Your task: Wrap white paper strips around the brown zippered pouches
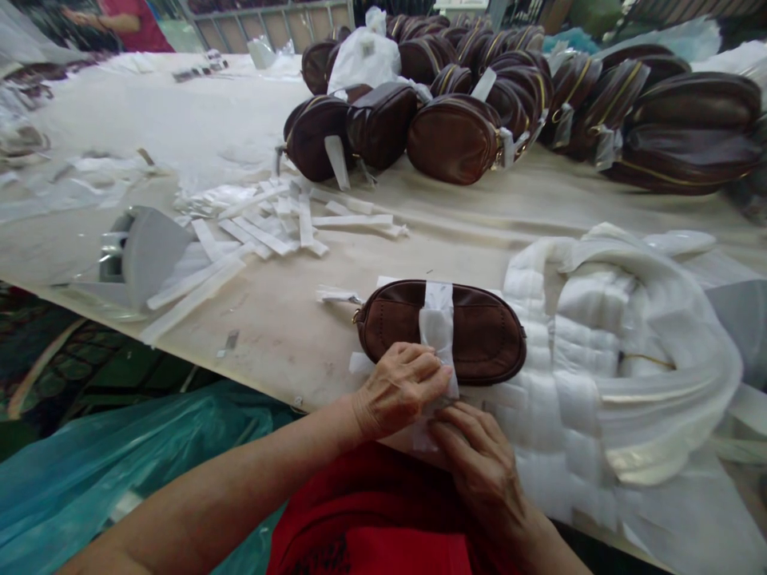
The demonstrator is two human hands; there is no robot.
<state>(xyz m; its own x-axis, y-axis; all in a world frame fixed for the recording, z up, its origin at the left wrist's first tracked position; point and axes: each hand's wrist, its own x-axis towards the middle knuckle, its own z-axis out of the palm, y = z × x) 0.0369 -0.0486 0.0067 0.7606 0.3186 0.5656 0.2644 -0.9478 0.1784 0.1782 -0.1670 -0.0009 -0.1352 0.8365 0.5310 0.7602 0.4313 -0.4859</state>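
Observation:
A small oval brown leather bag [485, 331] lies on the table in front of me. A white wrapping strip [439, 311] runs across its middle and down over the near edge. My left hand [403, 385] is closed on that strip at the bag's near side, thumb and fingers pressed together. Just below it, my right hand [476, 447] has its fingers curled round the strip's lower end, close to the table edge. Plastic film covers a small end piece [339, 296] at the bag's left tip.
Many finished-looking brown bags [452, 140] crowd the table's far side. Loose white strips [269, 224] are piled left of centre, beside a tape dispenser [141, 255]. A coil of white padded wrap [623, 351] lies at right. Teal plastic sheeting [144, 471] hangs below the edge. A person [135, 24] stands far left.

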